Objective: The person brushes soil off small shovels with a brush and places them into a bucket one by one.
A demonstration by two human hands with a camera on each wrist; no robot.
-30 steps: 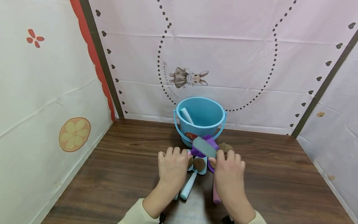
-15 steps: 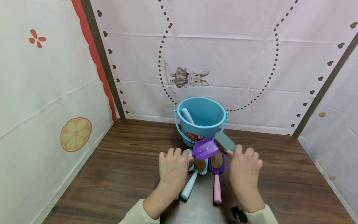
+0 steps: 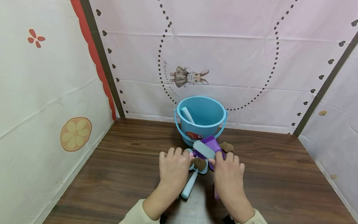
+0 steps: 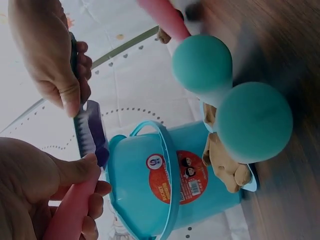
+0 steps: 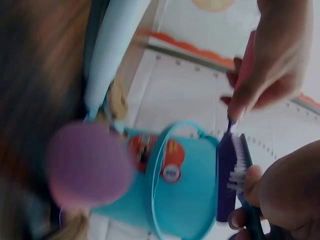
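Holding purple shovel (image 4: 75,207) in my left hand (image 3: 174,166), brush (image 3: 203,150) pinched in my right hand (image 3: 229,174); shovel's pan (image 3: 212,143) points forward-right, nearer my right, brush crosswise over it.

Pale tabletop (image 3: 199,207) glare, blurry right-wrist view

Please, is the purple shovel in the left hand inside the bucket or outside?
Outside: the head view shows the purple shovel in front of the bucket, below its rim.
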